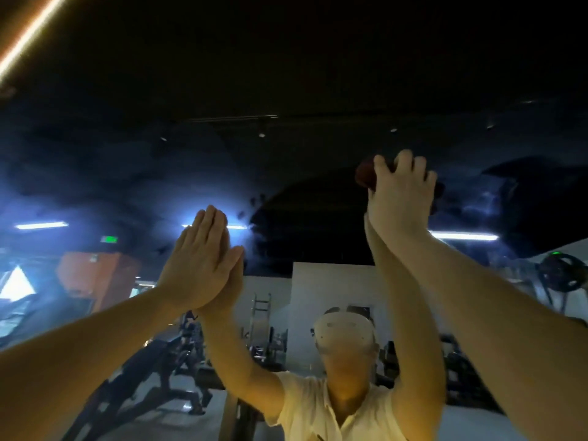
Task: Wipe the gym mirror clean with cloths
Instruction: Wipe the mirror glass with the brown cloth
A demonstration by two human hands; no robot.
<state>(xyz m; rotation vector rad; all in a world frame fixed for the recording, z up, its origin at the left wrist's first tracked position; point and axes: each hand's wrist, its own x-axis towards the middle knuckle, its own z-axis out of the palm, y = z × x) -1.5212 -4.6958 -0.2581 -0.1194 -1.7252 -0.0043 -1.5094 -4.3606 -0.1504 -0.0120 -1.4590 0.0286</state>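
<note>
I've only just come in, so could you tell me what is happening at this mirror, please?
A person stands facing the gym mirror with both arms raised. The right hand holds a dark reddish cloth bunched against the glass high up. The left hand lies flat on the mirror lower down, fingers straight, no cloth visible. The glass at left shows hazy smears, so the job looks unfinished.

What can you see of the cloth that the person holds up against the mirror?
The cloth is small, dark and reddish, soft-looking and bunched up. Most of it is hidden behind the right hand, whose curled fingers grip it; only bits show to the left of the fingers and at the hand's right edge. It is held high and seems to be pressed against the mirror. The dim light hides its weave and any pattern.
</note>
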